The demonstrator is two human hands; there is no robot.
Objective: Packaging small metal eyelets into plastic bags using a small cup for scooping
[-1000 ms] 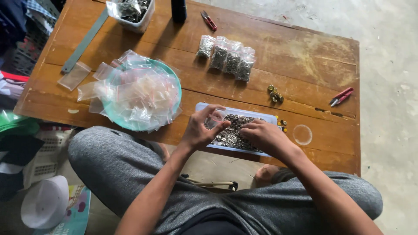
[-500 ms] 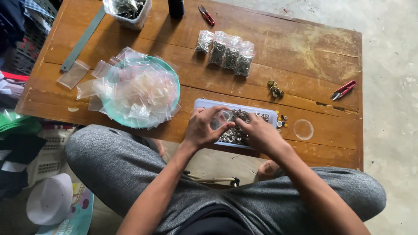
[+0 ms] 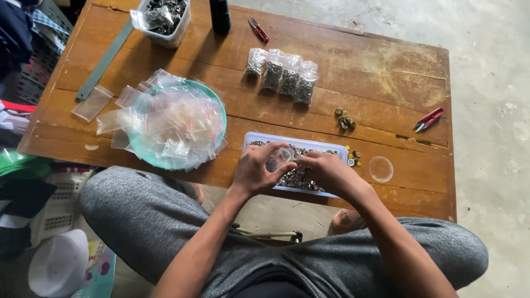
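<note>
Head view shows a small clear bag pinched between the left hand and the right hand, right over a white tray of little metal rings (near the table's front edge). Left of it sits a green bowl heaped with empty bags.

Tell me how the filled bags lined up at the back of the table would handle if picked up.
The filled bags look thin and clear, so probably floppy and a bit slippery. Each is packed with small dark metal-looking parts, so likely heavy for its size and apt to sag. They lie flat on the table, so rolling seems unlikely.
</note>
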